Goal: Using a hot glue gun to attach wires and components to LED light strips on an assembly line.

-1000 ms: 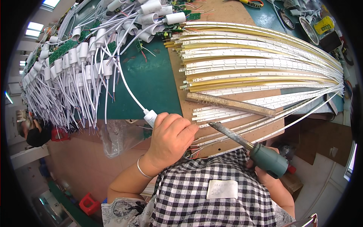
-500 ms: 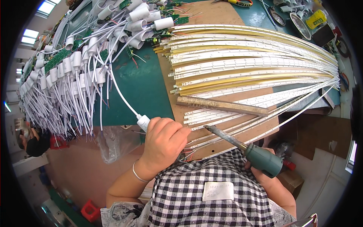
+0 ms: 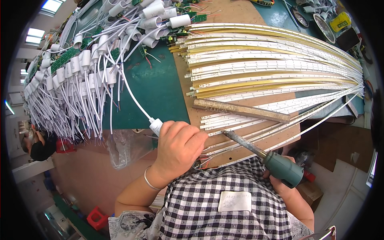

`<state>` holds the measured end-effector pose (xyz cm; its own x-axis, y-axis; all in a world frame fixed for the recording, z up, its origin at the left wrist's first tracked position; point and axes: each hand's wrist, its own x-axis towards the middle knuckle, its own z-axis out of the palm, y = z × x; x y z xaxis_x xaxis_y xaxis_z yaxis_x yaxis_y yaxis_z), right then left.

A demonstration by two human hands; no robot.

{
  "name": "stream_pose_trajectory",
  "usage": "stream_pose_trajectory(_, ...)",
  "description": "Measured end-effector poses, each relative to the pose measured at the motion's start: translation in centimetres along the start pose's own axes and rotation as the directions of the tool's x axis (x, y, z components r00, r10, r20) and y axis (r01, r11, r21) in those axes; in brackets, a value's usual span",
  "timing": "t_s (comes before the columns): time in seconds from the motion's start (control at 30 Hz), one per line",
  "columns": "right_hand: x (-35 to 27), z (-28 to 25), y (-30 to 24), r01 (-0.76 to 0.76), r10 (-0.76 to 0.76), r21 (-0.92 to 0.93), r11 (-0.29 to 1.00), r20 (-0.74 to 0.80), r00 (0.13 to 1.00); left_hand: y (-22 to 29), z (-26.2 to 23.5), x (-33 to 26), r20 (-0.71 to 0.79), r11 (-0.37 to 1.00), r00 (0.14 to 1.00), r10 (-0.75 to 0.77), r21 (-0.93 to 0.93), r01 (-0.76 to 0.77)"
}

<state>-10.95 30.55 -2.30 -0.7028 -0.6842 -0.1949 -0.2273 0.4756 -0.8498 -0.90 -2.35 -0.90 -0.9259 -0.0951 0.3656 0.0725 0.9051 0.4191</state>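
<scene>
Near the table's front edge, my left hand [image 3: 180, 146] is closed around a white plastic end cap [image 3: 156, 126]. A white cable [image 3: 134, 94] runs from the cap up to the pile at the left. My fingertips are bent over the near ends of the LED strips, and thin coloured wires [image 3: 205, 162] show just below them. Whatever else the fingers pinch is hidden. My right hand [image 3: 278, 180] grips a soldering iron [image 3: 283, 169] with a thick green handle, partly hiding the fingers. Its tip lies over the white LED strips [image 3: 216, 126], a little right of my left hand.
A brown board [image 3: 186, 76] on the green tabletop [image 3: 144, 88] carries the fanned LED strips. Across them lies a worn bar [image 3: 240, 110]. White caps with cables and green circuit boards [image 3: 64, 60] heap up at left. Metal dishes [image 3: 323, 28] stand far right; another person [image 3: 40, 144] is far left.
The whole view has shifted slightly to one side. Both hands, the cap and the soldering iron keep nearly the same places over the strips.
</scene>
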Motion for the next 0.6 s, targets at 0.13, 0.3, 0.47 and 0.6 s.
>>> stream_pose_trajectory(0.13, 0.0, -0.1, 0.1, 0.014, -0.014, -0.026, 1.0, 0.005, 1.0, 0.2, 0.1, 0.1, -0.023, 1.0, 0.999, -0.026, 0.002, 0.026)
stream_pose_trajectory(0.3, -0.1, 0.0, 0.0, 0.0, 0.0, 0.011, 1.0, -0.01, 1.0, 0.2, 0.4, 0.2, -0.015, 0.999, 0.999, -0.031, 0.015, 0.031)
stream_pose_trajectory(0.47, -0.5, 0.0, 0.4, -0.01, 0.01, 0.076, 0.997, -0.001, 1.0, 0.1, 0.4, 0.3, 0.007, 0.999, 0.999, -0.044, 0.003, 0.044)
stream_pose_trajectory(0.6, 0.5, -0.2, -0.1, 0.072, -0.074, 0.023, 0.997, 0.089, 0.993, 0.1, 0.4, 0.4, 0.001, 0.998, 0.999, -0.039, -0.038, 0.039)
